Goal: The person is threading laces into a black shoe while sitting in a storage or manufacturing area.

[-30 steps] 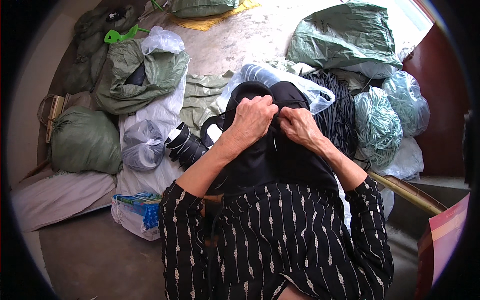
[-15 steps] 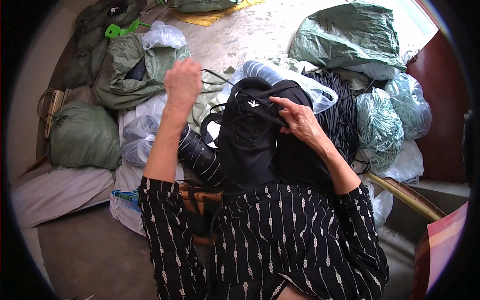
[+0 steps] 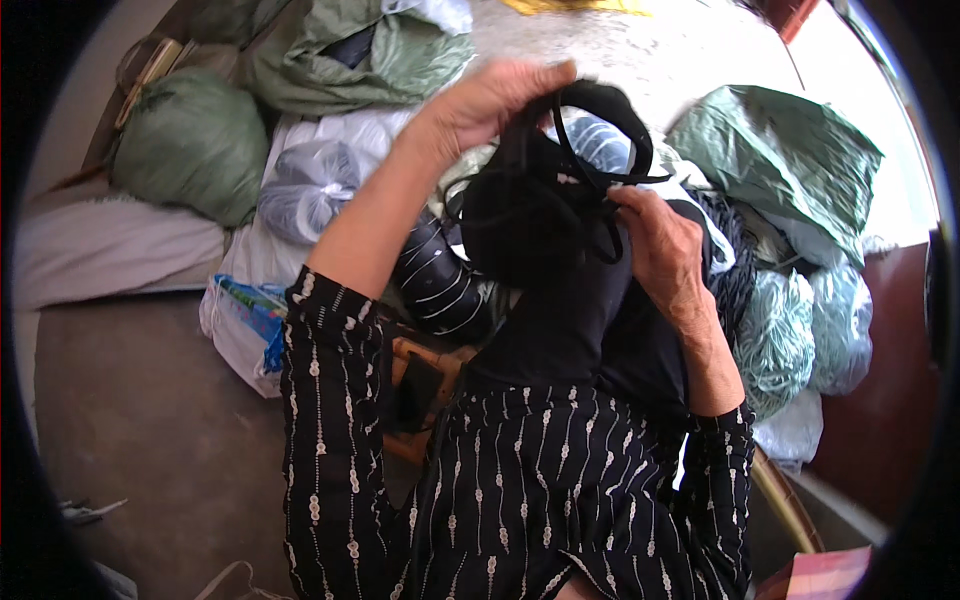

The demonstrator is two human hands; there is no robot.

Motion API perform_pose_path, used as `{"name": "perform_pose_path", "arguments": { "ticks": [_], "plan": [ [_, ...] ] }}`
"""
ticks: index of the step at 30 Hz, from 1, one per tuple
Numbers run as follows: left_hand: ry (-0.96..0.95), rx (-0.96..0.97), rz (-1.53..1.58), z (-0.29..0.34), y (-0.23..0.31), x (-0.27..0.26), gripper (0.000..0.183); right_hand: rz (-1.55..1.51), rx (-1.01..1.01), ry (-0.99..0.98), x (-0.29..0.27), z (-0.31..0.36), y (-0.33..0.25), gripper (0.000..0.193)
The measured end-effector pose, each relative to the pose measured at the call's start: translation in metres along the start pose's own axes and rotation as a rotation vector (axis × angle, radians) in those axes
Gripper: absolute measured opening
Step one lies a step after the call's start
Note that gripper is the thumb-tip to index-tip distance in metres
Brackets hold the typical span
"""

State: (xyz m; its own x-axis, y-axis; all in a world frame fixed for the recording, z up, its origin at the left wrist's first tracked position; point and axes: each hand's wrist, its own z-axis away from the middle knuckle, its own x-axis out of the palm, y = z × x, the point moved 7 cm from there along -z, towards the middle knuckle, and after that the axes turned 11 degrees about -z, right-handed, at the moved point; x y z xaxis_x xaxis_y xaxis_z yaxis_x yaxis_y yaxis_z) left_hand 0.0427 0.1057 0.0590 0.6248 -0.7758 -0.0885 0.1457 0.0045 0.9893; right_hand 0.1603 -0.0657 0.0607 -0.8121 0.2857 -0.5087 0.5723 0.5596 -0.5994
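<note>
A black garment [image 3: 540, 230] with thin straps hangs in front of me over my lap. My left hand [image 3: 490, 100] is raised and grips one black strap at the top, pulling it up. My right hand [image 3: 660, 245] pinches the garment's edge and another strap lower down on the right. Both sleeves are black with a white pattern. A black piece with white stripes [image 3: 440, 275] lies just under the garment on the left.
Green sacks [image 3: 190, 140] lie at the far left and a green plastic bag [image 3: 790, 160] at the right. Clear bags of pale green yarn [image 3: 800, 330] sit at the right. White plastic bags [image 3: 310, 185] and a blue-edged bag [image 3: 255, 310] lie left of my arm. The floor is bare concrete [image 3: 150, 440].
My left hand let go of the garment's top, swung up and left, then came back to take a strap and lift it. My right hand stayed on the garment.
</note>
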Motion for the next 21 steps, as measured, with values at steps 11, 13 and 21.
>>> {"name": "perform_pose_path", "arguments": {
  "ticks": [11, 13, 21],
  "plan": [
    [0.63, 0.351, -1.318, 0.039, -0.126, -0.083, 0.018, -0.41, 0.767, 0.389, -0.088, 0.097, 0.174, 0.034],
    [0.654, 0.206, -1.519, 0.04, -0.21, -0.078, 0.01, -0.286, 1.064, 0.35, -0.086, 0.16, 0.21, 0.029],
    [0.342, -0.38, -1.051, 0.099, -0.428, -0.017, 0.005, -0.251, 1.166, -0.016, 0.0, 0.25, 0.249, 0.025]
  ]
}}
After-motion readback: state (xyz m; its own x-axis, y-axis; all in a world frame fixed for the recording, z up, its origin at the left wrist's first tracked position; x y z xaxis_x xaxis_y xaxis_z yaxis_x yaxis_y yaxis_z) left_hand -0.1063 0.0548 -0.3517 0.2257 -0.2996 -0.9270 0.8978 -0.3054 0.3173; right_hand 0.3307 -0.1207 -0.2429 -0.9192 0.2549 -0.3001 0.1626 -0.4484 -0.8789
